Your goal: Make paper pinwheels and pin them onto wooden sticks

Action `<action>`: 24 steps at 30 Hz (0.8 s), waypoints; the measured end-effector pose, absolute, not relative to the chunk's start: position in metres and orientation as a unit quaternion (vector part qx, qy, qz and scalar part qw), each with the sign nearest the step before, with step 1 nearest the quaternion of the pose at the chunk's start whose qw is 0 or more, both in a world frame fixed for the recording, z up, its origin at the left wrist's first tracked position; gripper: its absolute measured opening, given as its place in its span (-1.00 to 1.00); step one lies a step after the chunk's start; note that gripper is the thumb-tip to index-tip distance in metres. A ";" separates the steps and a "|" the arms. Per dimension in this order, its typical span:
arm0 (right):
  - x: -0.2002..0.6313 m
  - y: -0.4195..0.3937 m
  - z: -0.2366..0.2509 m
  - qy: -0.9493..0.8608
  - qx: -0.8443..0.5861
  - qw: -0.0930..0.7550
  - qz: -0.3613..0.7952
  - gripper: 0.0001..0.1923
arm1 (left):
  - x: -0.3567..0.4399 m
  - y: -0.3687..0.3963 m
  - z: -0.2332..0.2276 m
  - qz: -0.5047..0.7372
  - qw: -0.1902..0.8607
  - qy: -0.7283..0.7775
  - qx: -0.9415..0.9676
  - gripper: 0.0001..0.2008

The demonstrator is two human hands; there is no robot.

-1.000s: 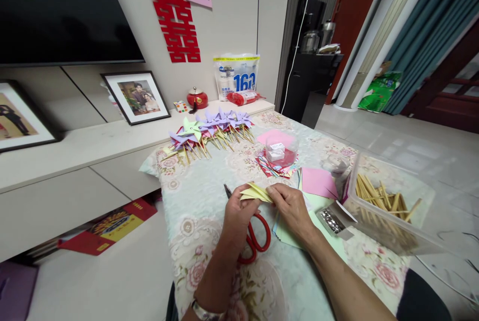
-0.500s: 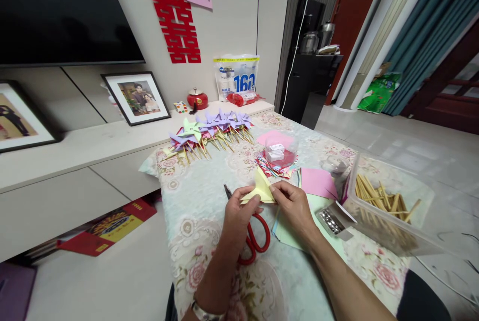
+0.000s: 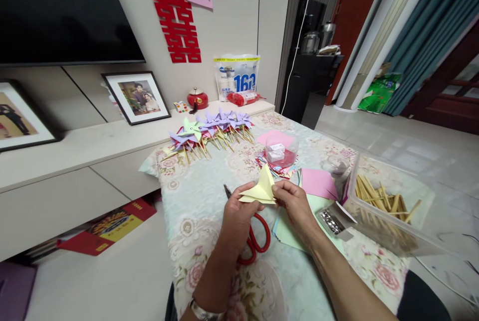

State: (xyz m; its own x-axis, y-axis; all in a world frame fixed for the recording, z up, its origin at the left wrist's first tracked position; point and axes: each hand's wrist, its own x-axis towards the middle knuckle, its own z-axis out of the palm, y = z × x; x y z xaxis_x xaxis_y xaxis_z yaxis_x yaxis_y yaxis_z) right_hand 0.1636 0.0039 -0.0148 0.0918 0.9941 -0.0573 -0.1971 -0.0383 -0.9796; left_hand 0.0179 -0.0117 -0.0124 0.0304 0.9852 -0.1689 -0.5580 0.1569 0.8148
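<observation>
A folded sheet of pale yellow paper [image 3: 262, 189] is held between my two hands above the table. My left hand [image 3: 241, 211] pinches its lower left side, thumb on top. At its right edge, the thumb and fingers of my right hand [image 3: 290, 199] grip it. One pointed flap stands up in the middle. Red-handled scissors [image 3: 260, 236] lie on the tablecloth, partly under my left hand, with the blade tips showing beyond it. Below my right wrist are sheets of light green paper [image 3: 294, 231] and a pink sheet [image 3: 319, 183].
Several finished pinwheels [image 3: 213, 129] lie at the table's far left. A clear tub [image 3: 392, 221] of wooden sticks stands on the right, beside a small box of metal pins [image 3: 331, 221]. A round clear container [image 3: 280, 151] rests on patterned papers behind my hands.
The yellow paper's upright flap has opened wider and tilts differently. My left fingers have shifted slightly, showing more of the paper's left side. Both hands still hold it.
</observation>
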 end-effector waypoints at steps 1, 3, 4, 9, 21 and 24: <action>0.164 0.004 -0.016 -0.411 -0.485 0.556 0.535 -0.83 | 0.018 -0.012 -0.011 0.587 0.660 0.380 0.276 -0.46; 0.164 0.005 -0.017 -0.410 -0.488 0.550 0.540 -0.86 | 0.018 -0.012 -0.009 0.587 0.662 0.383 0.265 -0.46; 0.163 0.005 -0.017 -0.409 -0.489 0.547 0.542 -0.88 | 0.017 -0.012 -0.008 0.586 0.664 0.385 0.261 -0.46; 0.161 0.005 -0.014 -0.413 -0.489 0.535 0.552 -0.91 | 0.015 -0.010 -0.009 0.587 0.656 0.398 0.258 -0.57; 0.160 0.004 -0.009 -0.404 -0.406 0.564 0.595 -0.45 | 0.015 -0.011 -0.014 0.564 0.641 0.425 0.300 -0.51; 0.160 0.003 -0.006 -0.399 -0.400 0.564 0.602 -0.39 | 0.015 -0.011 -0.016 0.550 0.647 0.420 0.319 -0.50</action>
State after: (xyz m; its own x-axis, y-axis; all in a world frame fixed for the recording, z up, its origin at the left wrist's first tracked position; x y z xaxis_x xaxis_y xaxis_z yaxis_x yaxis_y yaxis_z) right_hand 0.1601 0.0031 -0.0060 -0.0431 0.9986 -0.0315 -0.3590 -0.0449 -0.9323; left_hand 0.0148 -0.0109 -0.0165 0.0409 0.9804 -0.1927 -0.4437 0.1907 0.8757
